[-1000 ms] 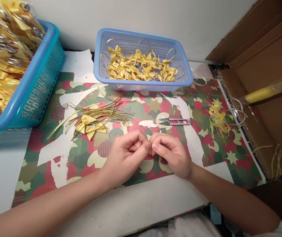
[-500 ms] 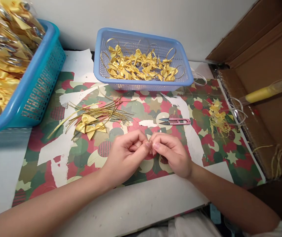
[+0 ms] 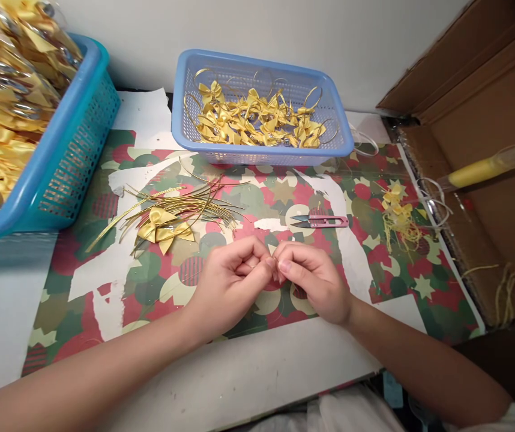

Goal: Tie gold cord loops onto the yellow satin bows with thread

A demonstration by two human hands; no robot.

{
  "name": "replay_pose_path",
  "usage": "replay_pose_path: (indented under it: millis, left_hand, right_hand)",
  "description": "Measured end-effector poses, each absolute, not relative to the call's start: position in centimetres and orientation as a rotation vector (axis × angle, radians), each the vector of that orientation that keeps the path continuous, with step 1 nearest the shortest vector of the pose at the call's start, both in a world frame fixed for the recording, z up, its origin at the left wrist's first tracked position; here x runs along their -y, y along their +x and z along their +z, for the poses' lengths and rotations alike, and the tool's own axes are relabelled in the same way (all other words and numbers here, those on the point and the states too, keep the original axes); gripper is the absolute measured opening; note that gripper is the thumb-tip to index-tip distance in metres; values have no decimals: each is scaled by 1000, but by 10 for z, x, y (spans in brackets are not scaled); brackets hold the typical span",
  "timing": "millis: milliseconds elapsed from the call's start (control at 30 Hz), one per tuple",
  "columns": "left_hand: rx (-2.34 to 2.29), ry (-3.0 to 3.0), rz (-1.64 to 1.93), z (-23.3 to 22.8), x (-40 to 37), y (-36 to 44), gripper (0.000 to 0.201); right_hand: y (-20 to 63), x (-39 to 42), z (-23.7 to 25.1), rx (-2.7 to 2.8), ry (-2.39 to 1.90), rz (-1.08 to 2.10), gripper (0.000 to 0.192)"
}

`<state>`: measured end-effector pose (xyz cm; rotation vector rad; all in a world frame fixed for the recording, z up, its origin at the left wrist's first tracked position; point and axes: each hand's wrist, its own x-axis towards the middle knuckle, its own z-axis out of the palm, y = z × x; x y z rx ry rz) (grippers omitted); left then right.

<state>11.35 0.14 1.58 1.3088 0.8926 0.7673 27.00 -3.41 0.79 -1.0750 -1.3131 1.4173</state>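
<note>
My left hand and my right hand meet fingertip to fingertip over the patterned sheet. Each is closed in a pinch on a thin cord, mostly hidden by the fingers; only faint bits of it show. Beyond my left hand lies a loose bundle of gold cords, with a yellow ribbon bow on its near side. Thread snips with a pink handle rest just beyond my right hand, blades pointing left.
A blue basket of bows with gold loops stands at the back. Another basket, heaped with bagged bows, is at left. To the right are yellow thread scraps, a cardboard box and a tube with yellow contents.
</note>
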Motion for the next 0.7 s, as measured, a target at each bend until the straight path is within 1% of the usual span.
replay_pose_path:
  millis: [700]
  left_hand:
    - [-911, 1291, 754, 18, -1, 114, 21]
  right_hand:
    - [271, 35, 7, 1306, -1070, 1423, 27]
